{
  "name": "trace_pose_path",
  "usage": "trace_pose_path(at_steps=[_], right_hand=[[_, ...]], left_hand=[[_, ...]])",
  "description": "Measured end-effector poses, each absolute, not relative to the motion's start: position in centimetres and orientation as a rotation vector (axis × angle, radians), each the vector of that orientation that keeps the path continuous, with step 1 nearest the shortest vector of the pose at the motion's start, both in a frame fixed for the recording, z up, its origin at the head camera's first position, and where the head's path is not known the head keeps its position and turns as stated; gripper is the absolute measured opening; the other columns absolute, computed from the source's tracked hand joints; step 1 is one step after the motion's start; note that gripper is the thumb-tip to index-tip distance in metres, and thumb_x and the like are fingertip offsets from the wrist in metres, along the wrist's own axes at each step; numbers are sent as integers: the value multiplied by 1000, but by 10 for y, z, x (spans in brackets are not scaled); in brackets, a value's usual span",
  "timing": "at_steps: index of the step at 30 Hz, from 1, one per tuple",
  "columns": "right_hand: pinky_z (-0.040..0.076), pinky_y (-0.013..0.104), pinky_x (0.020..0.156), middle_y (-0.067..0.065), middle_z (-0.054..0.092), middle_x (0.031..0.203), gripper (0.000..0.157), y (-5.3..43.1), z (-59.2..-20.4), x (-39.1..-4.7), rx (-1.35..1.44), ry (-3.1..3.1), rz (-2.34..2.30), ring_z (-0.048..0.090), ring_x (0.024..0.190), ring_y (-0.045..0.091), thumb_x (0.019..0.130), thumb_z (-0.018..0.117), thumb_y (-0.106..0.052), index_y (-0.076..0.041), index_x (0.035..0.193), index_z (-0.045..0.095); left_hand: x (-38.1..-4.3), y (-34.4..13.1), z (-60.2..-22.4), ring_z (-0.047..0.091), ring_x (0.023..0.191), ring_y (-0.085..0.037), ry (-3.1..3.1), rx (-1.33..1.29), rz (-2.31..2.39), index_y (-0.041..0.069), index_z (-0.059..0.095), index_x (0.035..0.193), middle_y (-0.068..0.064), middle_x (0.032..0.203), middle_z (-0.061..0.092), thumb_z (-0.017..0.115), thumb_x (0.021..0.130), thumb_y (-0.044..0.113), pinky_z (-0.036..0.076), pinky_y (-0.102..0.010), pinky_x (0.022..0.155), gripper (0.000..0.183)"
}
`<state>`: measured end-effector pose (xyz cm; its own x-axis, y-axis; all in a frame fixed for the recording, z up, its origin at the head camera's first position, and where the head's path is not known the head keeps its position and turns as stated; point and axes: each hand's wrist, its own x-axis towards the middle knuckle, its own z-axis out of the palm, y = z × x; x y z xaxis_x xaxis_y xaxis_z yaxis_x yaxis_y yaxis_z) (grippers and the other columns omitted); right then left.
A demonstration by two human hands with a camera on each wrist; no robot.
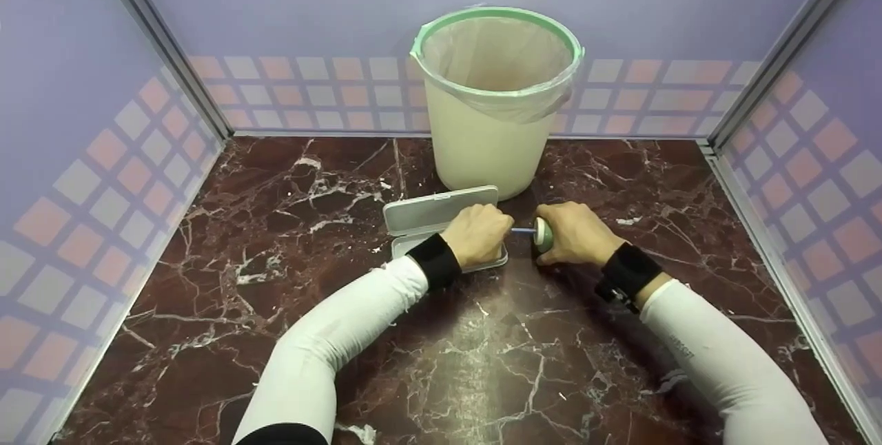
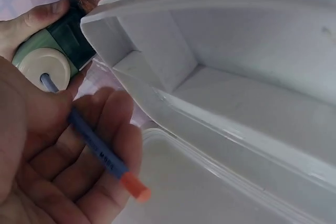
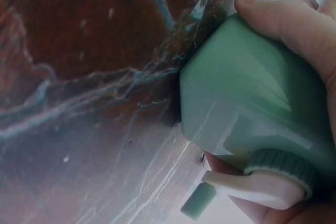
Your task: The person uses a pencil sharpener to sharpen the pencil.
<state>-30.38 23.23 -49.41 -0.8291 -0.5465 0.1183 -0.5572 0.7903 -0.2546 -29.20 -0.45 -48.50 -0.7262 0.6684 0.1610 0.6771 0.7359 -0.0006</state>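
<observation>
My left hand (image 1: 479, 233) pinches a blue pencil (image 2: 100, 148) with an orange end, its fingers curled loosely beneath it in the left wrist view. The pencil's other end sits in the round cream-coloured hole plate of a green pencil sharpener (image 2: 34, 43). Gripping that sharpener's body from the right is my right hand (image 1: 579, 231). In the right wrist view the sharpener's cream crank (image 3: 247, 186) with a green knob stands out from its rear. An open white pencil case (image 1: 437, 211) lies under and behind my left hand, lid raised; the hand covers part of it.
Behind the pencil case stands a cream bin (image 1: 489, 135) with a green rim and a clear liner. Patterned purple panels (image 1: 310, 25) enclose the dark red marble-look table (image 1: 275, 224) at the back and both sides. Small white scraps lie about the tabletop.
</observation>
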Motion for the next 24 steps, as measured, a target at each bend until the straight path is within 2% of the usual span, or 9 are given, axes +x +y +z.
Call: trace_pose_path(at_steps=[5,9,15,24], right_hand=[[61,55,76,3,76,86,58,235,-494,-304,886,-2945,420,73,77,31,58,106,-29,-12,97,67],[61,54,76,3,76,86,57,233,-496,-305,887,-2949,437,72,77,31,58,106,-29,-12,98,68],[61,55,77,4,77,87,57,232,-496,-307,866,-2968,439,73,78,31,59,106,-29,-12,99,69],[62,54,78,3,76,87,56,233,-495,-305,844,-2980,448,73,79,31,59,105,-27,-13,99,68]], left_hand=[[-289,0,-490,83,85,-31,-2633,-1107,-32,9,75,100,-9,97,82,72,94,7,68,-43,71,7],[-289,1,-492,83,84,-28,-2583,-1100,73,11,76,98,-6,95,83,75,90,6,68,-40,69,9],[-292,1,-492,83,81,-29,-2577,-1116,112,11,77,96,-6,94,84,73,92,7,68,-42,67,7],[-295,-4,-494,83,79,-32,-2668,-1121,29,10,80,90,-8,88,83,68,91,2,68,-44,67,15]])
